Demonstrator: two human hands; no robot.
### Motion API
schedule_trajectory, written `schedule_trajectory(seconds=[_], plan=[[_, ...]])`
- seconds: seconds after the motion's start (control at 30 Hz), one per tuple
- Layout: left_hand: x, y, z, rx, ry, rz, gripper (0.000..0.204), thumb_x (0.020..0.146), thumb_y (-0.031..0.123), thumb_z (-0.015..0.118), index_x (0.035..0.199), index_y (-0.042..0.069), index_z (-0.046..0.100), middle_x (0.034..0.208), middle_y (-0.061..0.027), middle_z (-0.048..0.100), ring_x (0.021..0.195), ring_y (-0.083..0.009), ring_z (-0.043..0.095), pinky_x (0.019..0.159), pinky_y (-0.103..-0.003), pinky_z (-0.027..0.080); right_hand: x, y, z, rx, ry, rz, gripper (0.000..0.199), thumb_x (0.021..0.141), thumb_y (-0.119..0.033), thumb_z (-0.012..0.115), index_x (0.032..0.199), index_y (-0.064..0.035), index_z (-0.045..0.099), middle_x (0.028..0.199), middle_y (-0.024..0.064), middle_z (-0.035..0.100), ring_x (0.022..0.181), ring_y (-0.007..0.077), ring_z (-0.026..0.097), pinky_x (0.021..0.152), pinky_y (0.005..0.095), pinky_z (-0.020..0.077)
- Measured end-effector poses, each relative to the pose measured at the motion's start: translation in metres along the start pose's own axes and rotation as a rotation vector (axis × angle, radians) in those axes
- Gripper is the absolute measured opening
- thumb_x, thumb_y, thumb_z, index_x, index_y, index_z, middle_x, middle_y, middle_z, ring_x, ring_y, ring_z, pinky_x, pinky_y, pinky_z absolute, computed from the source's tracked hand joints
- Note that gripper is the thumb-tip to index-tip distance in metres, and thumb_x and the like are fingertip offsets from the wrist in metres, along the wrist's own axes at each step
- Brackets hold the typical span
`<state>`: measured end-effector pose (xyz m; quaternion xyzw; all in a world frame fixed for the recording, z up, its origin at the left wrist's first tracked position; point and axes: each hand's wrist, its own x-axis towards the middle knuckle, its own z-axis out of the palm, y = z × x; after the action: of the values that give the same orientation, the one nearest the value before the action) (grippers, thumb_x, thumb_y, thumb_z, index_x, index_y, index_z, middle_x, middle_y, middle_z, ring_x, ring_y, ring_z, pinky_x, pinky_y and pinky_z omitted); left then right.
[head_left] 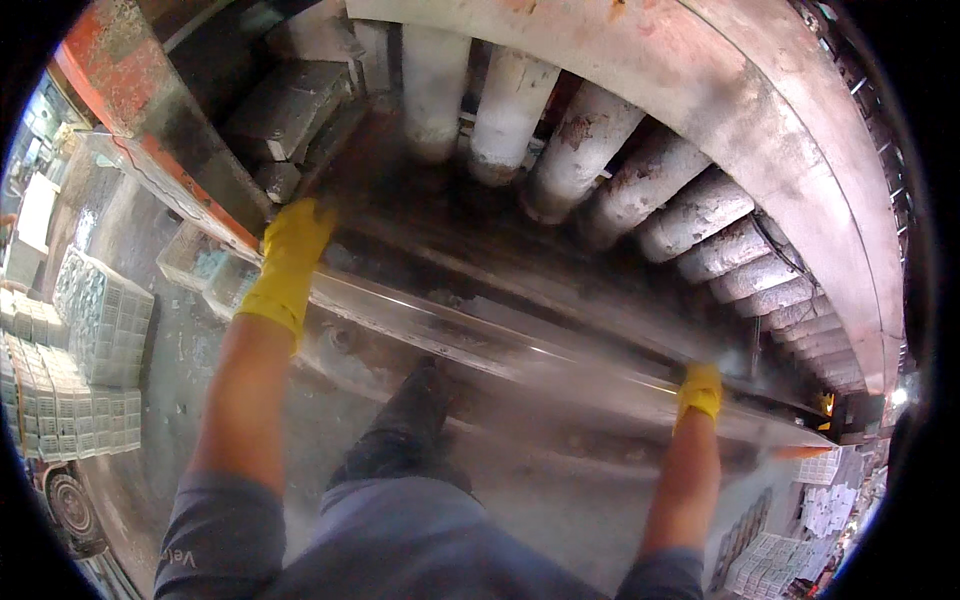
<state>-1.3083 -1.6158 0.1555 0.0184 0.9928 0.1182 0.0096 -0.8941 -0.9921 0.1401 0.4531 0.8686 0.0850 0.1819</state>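
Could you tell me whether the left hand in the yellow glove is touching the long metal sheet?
Touching. The head view shows the left hand in its yellow glove lying flat on the upper edge of the long metal sheet, no gap visible between them.

One head camera looks steeply down, close over both arms. It faces the roller bed (640, 190) ahead.

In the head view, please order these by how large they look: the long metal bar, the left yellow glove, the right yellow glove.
1. long metal bar, spanning from one hand to the other.
2. left yellow glove.
3. right yellow glove.
The left glove looks bigger, but it may only be nearer the camera; the two gloves are probably alike.
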Motion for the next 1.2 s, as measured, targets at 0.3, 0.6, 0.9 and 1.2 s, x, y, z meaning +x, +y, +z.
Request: schedule_trajectory(seconds=[0.3,0.6,0.9,1.2], plan=[[0.020,0.014,0.002,-0.041,0.002,-0.015,0.054,0.094,0.055,0.057,0.124,0.012,0.069,0.130,-0.0188,0.067,0.121,-0.0396,0.063,0.104,-0.051,0.048,0.051,0.020,0.033,0.158,0.106,0.079,0.048,0.098,-0.041,0.059,0.126,-0.0025,0.066,0.132,0.0271,0.064,0.121,0.0466,0.061,0.099,0.0519,0.0505],[0.005,0.004,-0.004,-0.055,0.024,-0.001,0.053,0.093,0.054,0.057,0.121,0.011,0.071,0.128,-0.0196,0.068,0.120,-0.0400,0.063,0.102,-0.051,0.049,0.008,-0.015,-0.010,-0.164,0.007,-0.073,0.032,0.101,-0.023,0.056,0.129,-0.0131,0.067,0.137,0.0221,0.060,0.126,0.0417,0.060,0.100,0.0487,0.0536],[-0.022,-0.012,0.000,-0.021,0.114,0.007,0.046,0.093,0.048,0.063,0.116,0.009,0.072,0.122,-0.0180,0.071,0.115,-0.0387,0.065,0.099,-0.050,0.051,-0.005,0.017,0.023,-0.043,0.006,-0.017,0.034,0.099,-0.024,0.057,0.127,-0.0099,0.069,0.135,0.0231,0.062,0.127,0.0421,0.059,0.100,0.0484,0.0528],[-0.044,-0.041,0.004,-0.054,0.158,0.050,0.041,0.092,0.044,0.069,0.111,0.008,0.074,0.110,-0.0150,0.075,0.105,-0.0357,0.070,0.092,-0.046,0.054,-0.053,0.009,0.020,0.162,0.087,0.059,0.029,0.095,-0.024,0.059,0.112,-0.0043,0.073,0.121,0.0252,0.068,0.115,0.0439,0.064,0.092,0.0497,0.0539]])
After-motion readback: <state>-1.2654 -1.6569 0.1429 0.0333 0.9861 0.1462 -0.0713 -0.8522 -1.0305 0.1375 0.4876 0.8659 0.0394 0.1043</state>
